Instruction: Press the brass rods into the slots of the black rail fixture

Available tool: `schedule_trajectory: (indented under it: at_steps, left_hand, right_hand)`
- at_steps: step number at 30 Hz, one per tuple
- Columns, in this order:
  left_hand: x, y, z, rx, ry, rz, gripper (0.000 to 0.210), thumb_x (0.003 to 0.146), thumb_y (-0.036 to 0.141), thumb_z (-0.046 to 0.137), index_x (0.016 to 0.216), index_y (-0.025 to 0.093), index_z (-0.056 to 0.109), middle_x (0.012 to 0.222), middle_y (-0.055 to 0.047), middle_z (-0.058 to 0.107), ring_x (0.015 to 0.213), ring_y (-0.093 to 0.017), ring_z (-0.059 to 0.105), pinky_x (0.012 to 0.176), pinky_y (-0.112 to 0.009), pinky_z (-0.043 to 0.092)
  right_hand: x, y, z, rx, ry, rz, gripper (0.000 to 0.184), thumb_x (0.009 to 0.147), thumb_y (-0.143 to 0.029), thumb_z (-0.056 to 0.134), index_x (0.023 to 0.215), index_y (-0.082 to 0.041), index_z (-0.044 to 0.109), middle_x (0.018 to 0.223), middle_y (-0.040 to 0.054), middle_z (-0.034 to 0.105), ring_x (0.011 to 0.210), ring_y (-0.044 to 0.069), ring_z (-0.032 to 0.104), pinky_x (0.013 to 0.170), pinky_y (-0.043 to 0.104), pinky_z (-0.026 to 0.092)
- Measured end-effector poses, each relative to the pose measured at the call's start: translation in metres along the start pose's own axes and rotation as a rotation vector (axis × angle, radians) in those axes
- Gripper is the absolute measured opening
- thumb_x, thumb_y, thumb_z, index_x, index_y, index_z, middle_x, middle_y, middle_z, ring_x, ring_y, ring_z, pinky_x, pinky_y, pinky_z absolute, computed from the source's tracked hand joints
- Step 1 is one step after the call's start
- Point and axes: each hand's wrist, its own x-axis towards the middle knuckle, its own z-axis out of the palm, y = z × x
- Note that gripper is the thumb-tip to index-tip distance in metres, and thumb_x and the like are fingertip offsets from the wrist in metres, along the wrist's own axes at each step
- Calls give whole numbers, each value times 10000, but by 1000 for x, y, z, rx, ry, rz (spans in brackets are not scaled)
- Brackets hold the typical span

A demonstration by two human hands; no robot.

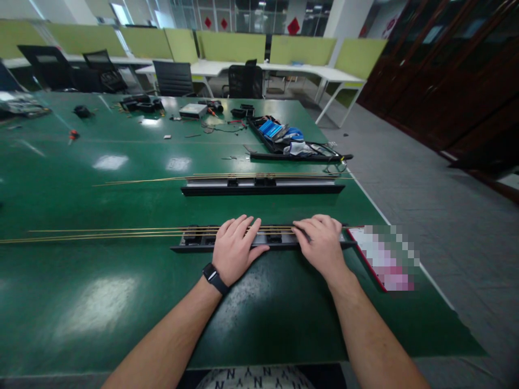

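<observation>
A long black rail (281, 246) with a silvery channel and dark blocks lies crosswise on the green table before me. Thin brass-coloured rods (133, 232) run along its top and stick out far past its left end. My left hand (237, 246) rests over the rail and rods, fingers stretched out, thumb apart along the front edge. Farther right, my right hand (322, 243) has thumb and forefinger closed together at the rods, the other fingers bent over the rail's back edge. The rods' exact contact with the fingertips is partly hidden.
A second black rail (263, 189) with rods lies beyond. A red-edged sheet (377, 259), blurred out, sits by the right table edge. Farther back are a black tray (263, 138) with blue packets and gloves, a grey box (193, 111), and a small orange-handled tool (73, 135).
</observation>
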Motion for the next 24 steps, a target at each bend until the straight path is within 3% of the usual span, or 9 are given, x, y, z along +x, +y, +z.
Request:
schedule_trajectory:
  at_steps: [6,12,17,24]
  left_hand:
    - [0,0,0,-4,-16,-2,620,970,602,566,1444,203,584,1419,-124,659,1352,-313,576,1144,-493,391]
    - [0,0,0,-10,-8,-3,625,962,603,579,1455,219,578,1418,-130,659,1351,-323,579,1145,-498,391]
    - [0,0,0,-7,-21,-8,626,965,608,571,1450,213,581,1420,-127,658,1353,-318,577,1146,-487,388]
    - [0,0,1,2,-14,-6,620,969,602,572,1448,210,580,1426,-127,655,1360,-320,572,1144,-491,385]
  right_hand:
    - [-1,6,0,6,14,45,96,940,-271,663,891,-249,743,893,14,771,995,244,573,941,439,320]
    - [0,-1,-2,36,-4,22,130,945,-290,650,1017,-251,751,973,31,784,1006,249,576,949,446,321]
    - [0,4,-3,24,20,43,91,939,-288,661,914,-247,738,926,21,773,1006,252,574,949,437,321]
    - [-1,5,-3,4,16,44,79,919,-277,687,966,-239,739,948,27,774,1022,261,569,956,441,318]
